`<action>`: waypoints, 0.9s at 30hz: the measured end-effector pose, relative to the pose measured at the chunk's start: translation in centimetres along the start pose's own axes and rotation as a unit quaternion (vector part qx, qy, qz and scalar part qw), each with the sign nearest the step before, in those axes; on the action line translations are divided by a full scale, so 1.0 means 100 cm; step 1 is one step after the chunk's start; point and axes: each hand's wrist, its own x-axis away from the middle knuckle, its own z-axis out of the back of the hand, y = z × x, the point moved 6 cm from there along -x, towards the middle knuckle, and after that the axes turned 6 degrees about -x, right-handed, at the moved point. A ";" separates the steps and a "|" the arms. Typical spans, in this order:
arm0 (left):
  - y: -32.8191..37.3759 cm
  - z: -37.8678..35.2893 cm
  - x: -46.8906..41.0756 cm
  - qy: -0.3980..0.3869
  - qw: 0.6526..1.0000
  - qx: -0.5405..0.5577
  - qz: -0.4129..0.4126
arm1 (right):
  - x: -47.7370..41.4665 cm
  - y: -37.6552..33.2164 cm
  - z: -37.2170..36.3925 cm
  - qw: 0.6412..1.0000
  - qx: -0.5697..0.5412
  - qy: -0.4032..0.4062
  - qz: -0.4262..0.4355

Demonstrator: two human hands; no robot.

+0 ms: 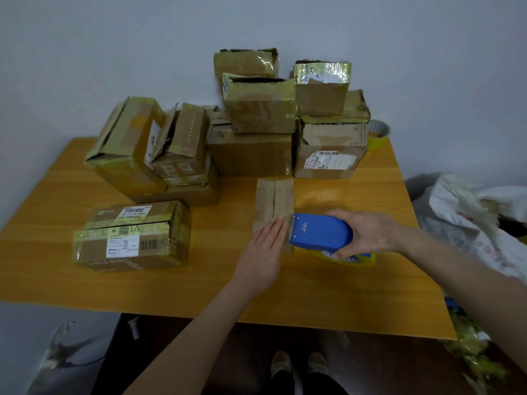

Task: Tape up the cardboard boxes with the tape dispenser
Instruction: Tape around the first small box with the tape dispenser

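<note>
We note small cardboard box (273,198) long axis runs near-far; tape dispenser (319,232) at its near right edge, right grip (370,232) clamped round it; left grip (265,252) flat, unclenched, pressing box.

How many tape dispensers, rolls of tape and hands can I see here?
Tape dispensers: 1, the blue dispenser, gripped by the right hand
Rolls of tape: 2, the mounted roll and the spare roll at the far right corner of the table
Hands: 2, the left hand flat on the small box
Total: 5
</note>
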 end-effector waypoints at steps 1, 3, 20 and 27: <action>-0.001 -0.001 0.001 -0.001 1.000 -0.011 -0.003 | 0.002 0.001 0.000 1.000 0.009 0.007 0.006; -0.003 -0.002 0.000 -0.002 0.999 -0.033 -0.012 | 0.006 0.005 0.000 1.000 0.003 0.008 0.008; -0.007 0.006 -0.003 -0.002 0.999 -0.028 -0.029 | 0.023 0.036 0.012 0.999 -0.022 -0.020 -0.014; -0.005 0.011 -0.009 0.038 0.999 0.023 -0.005 | 0.011 0.017 0.001 0.994 0.096 -0.036 -0.030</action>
